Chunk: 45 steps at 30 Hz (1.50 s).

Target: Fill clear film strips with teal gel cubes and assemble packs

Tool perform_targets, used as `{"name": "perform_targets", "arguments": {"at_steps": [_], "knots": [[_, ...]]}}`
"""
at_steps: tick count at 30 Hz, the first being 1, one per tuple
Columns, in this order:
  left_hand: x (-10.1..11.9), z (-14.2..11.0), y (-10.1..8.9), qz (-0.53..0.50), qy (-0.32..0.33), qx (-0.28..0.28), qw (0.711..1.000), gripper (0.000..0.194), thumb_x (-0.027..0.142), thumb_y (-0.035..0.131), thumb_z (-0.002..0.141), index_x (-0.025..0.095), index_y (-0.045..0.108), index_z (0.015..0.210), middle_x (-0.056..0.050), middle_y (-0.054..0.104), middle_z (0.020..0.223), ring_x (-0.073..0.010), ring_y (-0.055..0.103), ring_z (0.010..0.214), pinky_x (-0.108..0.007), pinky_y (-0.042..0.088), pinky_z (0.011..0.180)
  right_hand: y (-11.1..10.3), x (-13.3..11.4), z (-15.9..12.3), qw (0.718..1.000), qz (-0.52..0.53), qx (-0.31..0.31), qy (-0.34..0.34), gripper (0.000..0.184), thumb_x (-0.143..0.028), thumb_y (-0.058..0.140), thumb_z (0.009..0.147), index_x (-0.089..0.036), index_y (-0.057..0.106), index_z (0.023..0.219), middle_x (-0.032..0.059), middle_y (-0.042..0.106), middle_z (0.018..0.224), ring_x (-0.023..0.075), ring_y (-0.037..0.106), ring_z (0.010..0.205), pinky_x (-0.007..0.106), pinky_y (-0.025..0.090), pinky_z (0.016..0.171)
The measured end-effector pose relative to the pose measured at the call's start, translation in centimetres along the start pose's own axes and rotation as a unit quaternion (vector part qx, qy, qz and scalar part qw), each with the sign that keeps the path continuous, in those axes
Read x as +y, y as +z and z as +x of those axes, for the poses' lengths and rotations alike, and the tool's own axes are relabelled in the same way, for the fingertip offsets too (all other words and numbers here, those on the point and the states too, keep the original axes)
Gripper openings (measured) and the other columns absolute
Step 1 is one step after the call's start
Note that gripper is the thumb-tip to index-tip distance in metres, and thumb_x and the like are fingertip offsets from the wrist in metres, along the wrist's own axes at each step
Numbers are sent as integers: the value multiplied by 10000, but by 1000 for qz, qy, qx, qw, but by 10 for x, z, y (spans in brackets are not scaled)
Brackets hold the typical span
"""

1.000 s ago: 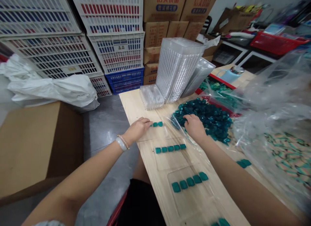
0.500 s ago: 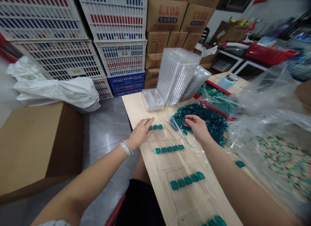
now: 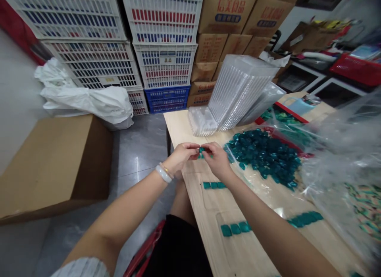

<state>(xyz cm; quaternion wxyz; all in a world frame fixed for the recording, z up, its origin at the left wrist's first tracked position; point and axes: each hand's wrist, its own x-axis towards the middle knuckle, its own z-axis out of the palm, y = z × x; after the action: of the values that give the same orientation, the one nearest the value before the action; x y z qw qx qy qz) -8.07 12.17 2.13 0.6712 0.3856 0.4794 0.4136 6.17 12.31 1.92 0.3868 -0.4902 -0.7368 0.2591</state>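
My left hand point(image 3: 185, 157) and my right hand point(image 3: 218, 161) meet over the far row of teal pieces, thumbs and fingers closed together. A small translucent teal piece point(image 3: 201, 149) is pinched between their fingertips. Parts of that row show beneath the fingers; the rest is hidden by the hands. Nearer me lie a second row of teal pieces point(image 3: 214, 185) and a third row point(image 3: 235, 229), both partly covered by my right forearm. These rows rest on flat clear trays with rounded corners. Right of my right hand spreads a heap of teal pieces point(image 3: 264, 154) on clear plastic film.
Clear ribbed plastic boxes point(image 3: 242, 88) stand stacked at the table's far end, beside a lower clear box point(image 3: 203, 121). A light blue mug point(image 3: 300, 104) is behind the heap. A plastic bag point(image 3: 333, 181) bulges at right. A cardboard box point(image 3: 53, 158) sits at left.
My right hand has moved left from the heap to meet my left hand over the far row. A teal piece now shows between the fingertips. The camera view has shifted left.
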Motion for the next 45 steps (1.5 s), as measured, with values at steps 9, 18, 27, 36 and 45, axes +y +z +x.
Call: {"name": "perform_targets", "arguments": {"at_steps": [9, 18, 27, 36, 45], "knots": [[-33, -10, -45, 547, 253, 69, 795, 158, 188, 541, 724, 160, 636, 848, -63, 580, 870, -191, 479, 873, -337, 389, 806, 20, 12, 10, 964, -201, -146, -91, 171, -121, 522, 717, -189, 603, 850, 39, 616, 855, 198, 503, 847, 352, 359, 783], [-38, -9, -49, 561, 282, 58, 776, 173, 226, 493, 782, 168, 624, 879, -54, 553, 837, -174, 455, 849, -306, 391, 779, 20, 14, 9, 917, -268, -229, -184, 167, -140, 484, 788, -152, 602, 906, 62, 612, 823, 182, 479, 843, 298, 345, 759], [-37, -10, -44, 578, 265, 47, 771, 167, 231, 487, 786, 171, 616, 873, -51, 550, 843, -175, 458, 861, -312, 390, 781, 29, 8, 16, 842, -356, -326, -240, 155, -123, 448, 800, -138, 602, 810, 68, 588, 761, 181, 483, 775, 285, 349, 715], [-30, -28, -33, 611, 301, 68, 729, 348, 236, 511, 763, 214, 509, 1110, -61, 517, 1038, -208, 432, 972, -354, 367, 818, -63, 38, -6, 972, -226, 63, -25, 365, -307, 508, 754, -142, 511, 1080, 100, 593, 962, 200, 541, 852, 338, 415, 764], [-31, 14, 7, 645, 274, 4, 713, 190, 158, 471, 766, 155, 617, 887, -64, 564, 828, -182, 505, 821, -321, 404, 787, -103, 99, -66, 961, -220, 17, 168, 156, -176, 496, 688, -180, 612, 792, 55, 592, 810, 156, 551, 715, 280, 425, 713]]}}
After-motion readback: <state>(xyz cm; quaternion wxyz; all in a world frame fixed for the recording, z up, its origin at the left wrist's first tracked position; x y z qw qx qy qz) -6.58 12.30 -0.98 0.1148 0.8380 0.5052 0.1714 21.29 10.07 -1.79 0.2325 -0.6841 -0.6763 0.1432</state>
